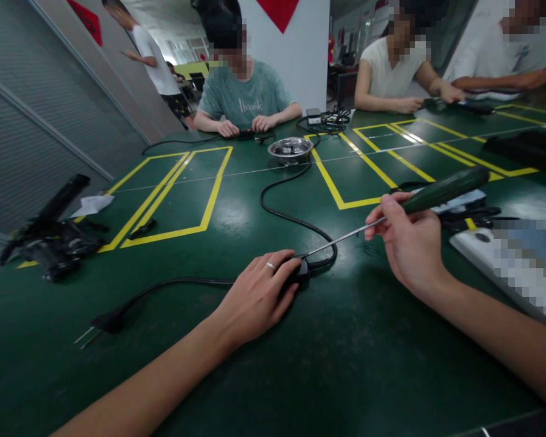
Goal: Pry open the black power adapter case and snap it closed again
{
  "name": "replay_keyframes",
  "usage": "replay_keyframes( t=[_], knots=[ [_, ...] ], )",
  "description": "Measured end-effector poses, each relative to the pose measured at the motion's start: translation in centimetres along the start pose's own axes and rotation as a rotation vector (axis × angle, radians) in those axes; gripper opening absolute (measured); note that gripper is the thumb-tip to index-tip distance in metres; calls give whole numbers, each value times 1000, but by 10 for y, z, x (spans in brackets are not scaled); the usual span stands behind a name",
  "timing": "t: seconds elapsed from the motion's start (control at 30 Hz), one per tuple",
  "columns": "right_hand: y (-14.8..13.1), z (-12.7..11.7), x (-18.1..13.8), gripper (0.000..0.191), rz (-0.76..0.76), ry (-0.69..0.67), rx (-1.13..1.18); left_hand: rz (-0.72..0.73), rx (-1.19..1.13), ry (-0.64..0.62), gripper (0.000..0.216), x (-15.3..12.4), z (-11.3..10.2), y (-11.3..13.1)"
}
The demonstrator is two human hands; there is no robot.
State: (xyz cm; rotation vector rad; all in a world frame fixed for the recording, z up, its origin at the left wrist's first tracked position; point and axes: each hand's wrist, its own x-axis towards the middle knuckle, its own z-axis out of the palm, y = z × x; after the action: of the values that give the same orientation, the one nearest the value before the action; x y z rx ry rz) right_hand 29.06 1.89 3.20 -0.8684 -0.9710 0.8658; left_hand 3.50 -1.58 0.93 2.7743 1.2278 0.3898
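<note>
My left hand (pixel 259 294) lies over a small black inline switch (pixel 301 271) on a black power cord (pixel 286 215), fingers pressing it against the green table (pixel 300 376). My right hand (pixel 409 240) grips a screwdriver (pixel 441 190) with a dark green handle. Its thin metal shaft slants down to the left, and the tip touches the switch beside my left fingertips. The cord ends in a two-pin plug (pixel 107 321) at the lower left.
A metal bowl (pixel 291 149) sits mid-table, where the cord loops toward it. Black device parts (pixel 50 237) lie at the left edge. A white panel (pixel 505 261) and dark parts lie at the right. Three people sit across the table; another stands behind.
</note>
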Motion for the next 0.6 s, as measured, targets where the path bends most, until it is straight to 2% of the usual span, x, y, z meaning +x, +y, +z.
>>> replay_keyframes(
  t=[0.27, 0.47, 0.6],
  knots=[
    [0, 0, 1, 17, -4, -81, -90, -12, -95, -25, 38, 0, -1, -1],
    [-2, -6, 6, 27, 82, -184, 182, -14, -89, -41, 38, 0, -2, -1],
    [-4, -4, 6, 18, 22, -131, 64, -15, -100, -43, 38, 1, -2, 0]
  ],
)
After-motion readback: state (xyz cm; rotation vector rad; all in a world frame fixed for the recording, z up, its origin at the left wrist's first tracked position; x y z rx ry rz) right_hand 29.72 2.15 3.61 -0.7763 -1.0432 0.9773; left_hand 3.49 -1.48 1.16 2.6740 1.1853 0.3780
